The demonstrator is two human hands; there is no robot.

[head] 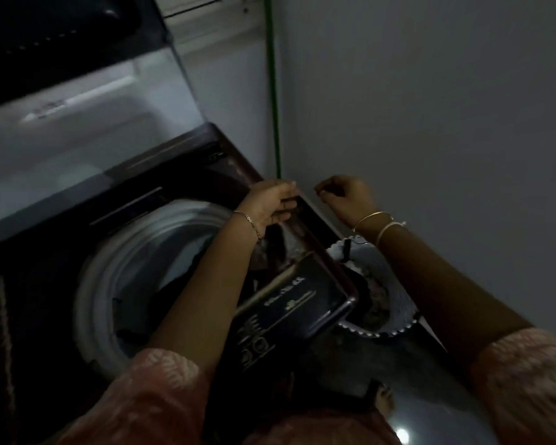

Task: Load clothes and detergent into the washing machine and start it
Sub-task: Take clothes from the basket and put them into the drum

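Head view in dim light: a top-load washing machine [45,284] fills the frame from 6 to 11 o'clock. Its right edge is its long visible line, running from 11 towards 5 o'clock. The lid [77,91] stands raised at the back, at 11 o'clock, leaving the mouth uncovered. A pale wall [430,107] takes the whole 12 to 4 o'clock side, with a green pipe [273,91] running down its corner at 12.

Between the machine's right edge and the wall lies only a narrow strip, widening towards 5 o'clock onto glossy grey floor [430,396]. The round drum [109,252] opens upward at 8 o'clock, with dark clothes [161,290] lying low inside it and free room above them.

The control panel [289,309] sits at centre on the machine's near side, its long axis running from 7 to 1 o'clock. A white scallop-rimmed basket [395,329] stands on the floor at 4 o'clock, just beside the panel's corner, filling the near end of the strip.

The left hand [270,200], just above centre, grips the machine's right rim, fingers laid over the edge and thumb beneath. The right hand [347,197], near it at 1 o'clock, hangs over the strip close to the wall with its fingers curled in. Whether they pinch anything I cannot tell.
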